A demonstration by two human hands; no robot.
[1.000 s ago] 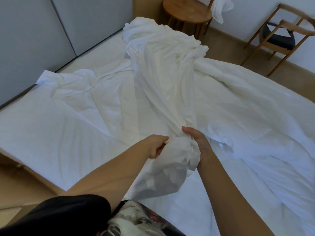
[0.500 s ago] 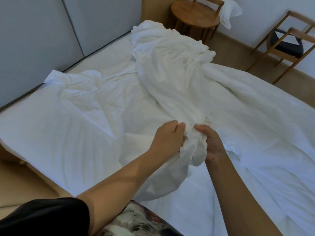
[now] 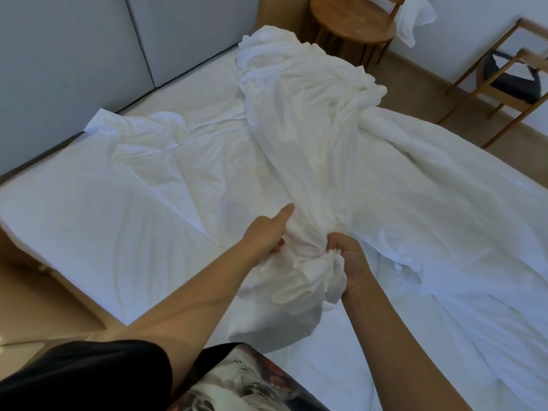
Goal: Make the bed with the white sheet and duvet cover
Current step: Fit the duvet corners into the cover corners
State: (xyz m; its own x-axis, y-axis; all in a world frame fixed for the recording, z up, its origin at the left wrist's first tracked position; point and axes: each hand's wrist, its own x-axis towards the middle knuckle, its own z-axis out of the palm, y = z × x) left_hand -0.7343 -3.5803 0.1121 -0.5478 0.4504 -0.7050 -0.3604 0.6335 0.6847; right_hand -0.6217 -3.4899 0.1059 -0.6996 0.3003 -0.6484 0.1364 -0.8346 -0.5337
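Left hand (image 3: 267, 235) and right hand (image 3: 354, 264) are clutching the bunched duvet cover (image 3: 311, 143). Table (image 3: 353, 23) and chair (image 3: 510, 84) are standing beyond the bed's (image 3: 89, 232) far corner.

Most fingers of the left hand (image 3: 267, 235) are buried under the bunched white cloth (image 3: 308, 179), and the right hand (image 3: 353, 262) has its fingertips sunk in the folds. Whether this cloth is sheet or duvet cover cannot be told. At two o'clock a blurred chair (image 3: 504, 91) runs off the right edge, and the dark thing (image 3: 513, 78) on its seat is unreadable. At twelve o'clock the top edge cuts the round table (image 3: 353, 22).
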